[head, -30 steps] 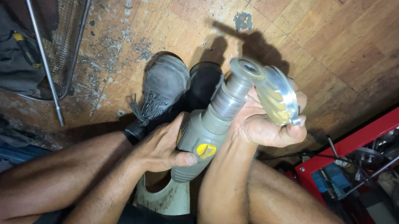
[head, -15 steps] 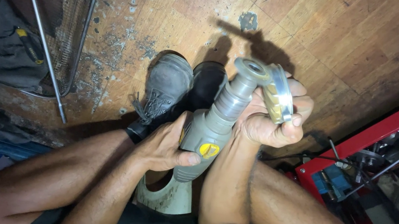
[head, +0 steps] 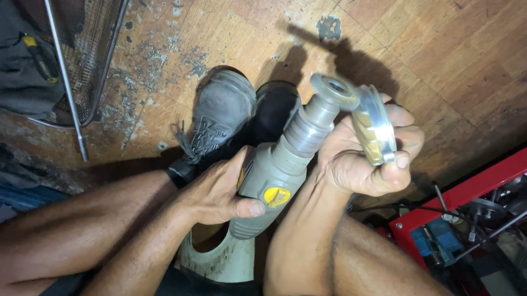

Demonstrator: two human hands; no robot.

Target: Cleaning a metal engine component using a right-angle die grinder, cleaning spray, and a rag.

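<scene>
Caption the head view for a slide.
Left hand grips grey angle grinder; right hand holds metal disc beside its head.

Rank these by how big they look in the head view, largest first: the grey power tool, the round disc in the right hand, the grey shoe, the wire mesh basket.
1. wire mesh basket, though cut off by the frame edge
2. grey power tool
3. grey shoe, partly hidden behind the leg
4. round disc, smallest, though nearest the camera
</scene>
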